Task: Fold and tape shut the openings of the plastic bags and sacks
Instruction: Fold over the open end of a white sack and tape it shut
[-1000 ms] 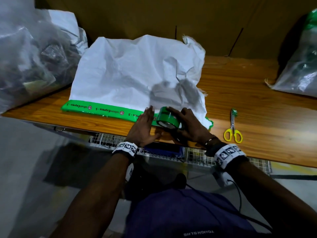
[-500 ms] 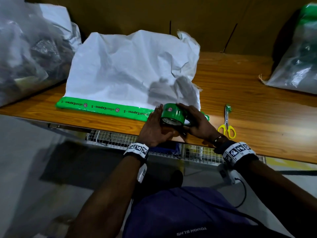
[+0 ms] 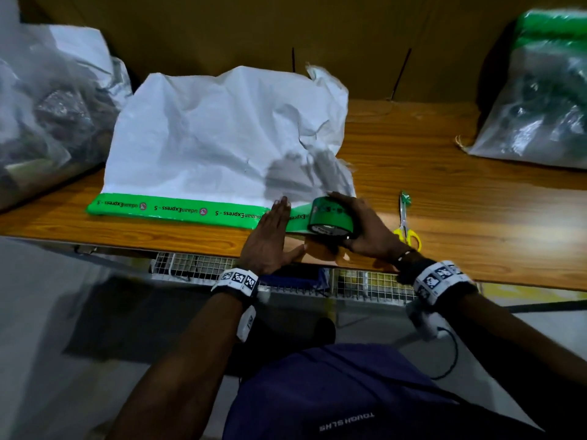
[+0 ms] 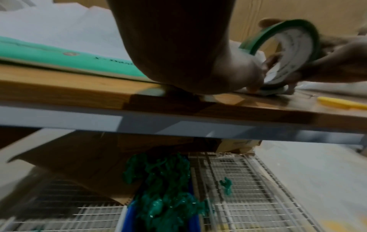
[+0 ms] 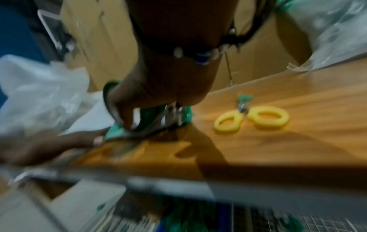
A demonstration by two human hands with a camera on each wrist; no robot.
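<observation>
Our flat left hand [image 3: 270, 236] presses tape [image 3: 178, 209] onto the sack [image 3: 206, 134]; right hand [image 3: 365, 230] grips the roll [image 3: 330, 217], best pulled taut toward three o'clock.

The setting is a packing or dispatch workstation, of the kind found in a warehouse. A wood-grain worktable [image 3: 444, 173] is backed by brown corrugated cardboard panels [image 3: 222, 30] at the far side. A white woven sack [image 3: 206, 138] lies on the table, its near edge sealed with green tape printed with a courier brand name [image 3: 178, 210]. Clear plastic bags of packed goods stand at the far left [image 3: 47, 106] and far right [image 3: 540, 106]. Yellow-handled scissors [image 3: 405, 230] lie on the table at right. Below the near table edge, a wire-mesh shelf [image 4: 238, 180] holds crumpled green tape offcuts [image 4: 164, 188].
</observation>
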